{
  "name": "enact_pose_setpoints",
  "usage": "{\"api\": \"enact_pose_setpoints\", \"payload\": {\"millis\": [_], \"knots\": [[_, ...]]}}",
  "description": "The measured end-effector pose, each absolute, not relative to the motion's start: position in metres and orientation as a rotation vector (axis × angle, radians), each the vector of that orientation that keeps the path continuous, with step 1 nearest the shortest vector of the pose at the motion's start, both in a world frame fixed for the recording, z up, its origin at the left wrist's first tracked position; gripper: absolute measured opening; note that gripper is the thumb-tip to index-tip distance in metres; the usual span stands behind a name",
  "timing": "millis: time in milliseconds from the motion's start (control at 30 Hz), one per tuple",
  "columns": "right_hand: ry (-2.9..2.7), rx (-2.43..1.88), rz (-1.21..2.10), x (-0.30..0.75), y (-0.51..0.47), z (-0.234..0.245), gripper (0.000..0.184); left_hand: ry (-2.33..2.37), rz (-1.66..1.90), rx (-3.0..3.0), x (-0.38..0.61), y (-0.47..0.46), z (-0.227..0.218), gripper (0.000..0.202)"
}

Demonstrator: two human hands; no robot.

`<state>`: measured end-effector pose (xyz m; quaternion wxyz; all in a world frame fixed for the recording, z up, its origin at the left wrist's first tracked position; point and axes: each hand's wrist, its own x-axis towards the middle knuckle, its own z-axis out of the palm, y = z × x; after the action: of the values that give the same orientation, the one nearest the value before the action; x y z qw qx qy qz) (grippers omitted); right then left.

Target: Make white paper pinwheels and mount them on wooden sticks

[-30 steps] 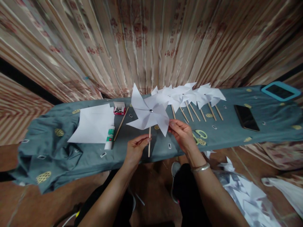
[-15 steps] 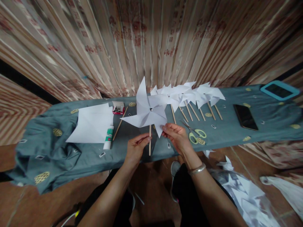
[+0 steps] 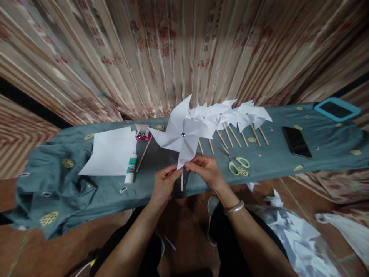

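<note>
A white paper pinwheel on a wooden stick stands upright over the table's near edge, pinned at its centre by a metal tack. My left hand pinches the stick just below the paper. My right hand pinches the lowest blade tip, right beside the left fingers. Both hands are closed on the pinwheel. A bangle circles my right wrist.
A teal cloth covers the table. On it lie white paper sheets, a glue stick, a box of tacks, a loose stick, a row of finished pinwheels, scissors, a black phone and a blue-cased device. Paper scraps litter the floor.
The pinwheel has turned clockwise as my right hand slid left along with a blade tip, from the right side to directly below the centre. My left hand kept its grip on the stick.
</note>
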<state>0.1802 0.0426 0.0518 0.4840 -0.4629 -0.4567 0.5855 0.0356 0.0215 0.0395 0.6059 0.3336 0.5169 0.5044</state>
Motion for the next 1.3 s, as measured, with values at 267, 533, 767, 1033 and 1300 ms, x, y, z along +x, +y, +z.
{"api": "enact_pose_setpoints", "payload": {"millis": [267, 533, 767, 1033, 1300], "knots": [[-0.957, -1.250, 0.840, 0.227, 0.055, 0.064, 0.030, 1.273, 1.150, 0.775, 0.033, 0.020, 0.041, 0.041], [-0.999, -1.214, 0.734, 0.237, 0.061, 0.061, 0.031, 1.274, 1.080, 0.788, 0.035, 0.015, 0.038, 0.037], [-0.985, -1.203, 0.828, 0.230, 0.060, 0.058, 0.025, 1.258, 1.110, 0.786, 0.034, 0.017, 0.035, 0.034], [-0.950, -1.248, 0.951, 0.217, 0.053, 0.060, 0.023, 1.258, 1.186, 0.785, 0.033, 0.019, 0.036, 0.030], [-0.953, -1.241, 1.050, 0.207, 0.050, 0.060, 0.026, 1.277, 1.198, 0.762, 0.030, 0.020, 0.033, 0.029]]}}
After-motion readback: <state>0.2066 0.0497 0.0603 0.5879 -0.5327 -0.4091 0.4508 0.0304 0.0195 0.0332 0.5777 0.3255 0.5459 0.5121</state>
